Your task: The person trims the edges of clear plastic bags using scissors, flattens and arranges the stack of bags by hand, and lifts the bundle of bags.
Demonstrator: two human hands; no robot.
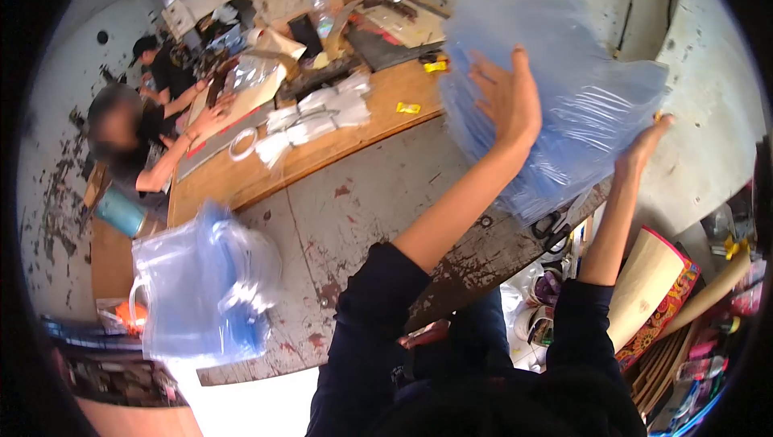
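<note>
A large, uneven stack of clear bluish plastic bags (555, 43) spreads over the far right end of the table. My left hand (511, 103) lies against the top of the stack, fingers apart. At the stack's right edge, my right hand (640, 147) grips the plastic, its fingers partly hidden. Below the stack, between my arms, black-handled scissors (552, 232) lie on the table's edge. A second pile of clear plastic bags (189, 292), with a white loop handle at its left side, sits at the table's left end.
The scratched grey table (322, 236) adjoins a wooden bench (386, 119) holding white bundles (318, 111), a tape roll (241, 143) and a yellow wrapper (408, 108). Two people work at the left; one person's hand (213, 113) rests there. Rolled sheets (652, 284) stand at the right.
</note>
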